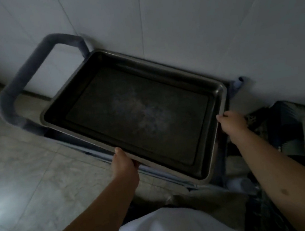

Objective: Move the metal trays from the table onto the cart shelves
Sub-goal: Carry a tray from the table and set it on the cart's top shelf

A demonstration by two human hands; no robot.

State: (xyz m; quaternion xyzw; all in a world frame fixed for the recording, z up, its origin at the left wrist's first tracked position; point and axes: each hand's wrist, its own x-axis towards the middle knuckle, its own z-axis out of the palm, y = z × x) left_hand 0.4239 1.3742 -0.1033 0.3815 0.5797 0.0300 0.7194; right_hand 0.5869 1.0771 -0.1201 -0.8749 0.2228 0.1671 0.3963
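You're gripping one metal tray point(138, 115) with your left hand point(124, 166) and right hand point(232, 121) over the cart point(13, 90); it's apparently not yet released; remaining trays aren't showing.

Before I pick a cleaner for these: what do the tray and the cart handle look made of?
The tray, held by the left hand and right hand, looks like stainless steel: pale brushed rim, dull dark floor with a faint reflection. The cart handle is bent tube with a matte grey-blue skin, perhaps padding or coating; dim light leaves that open.
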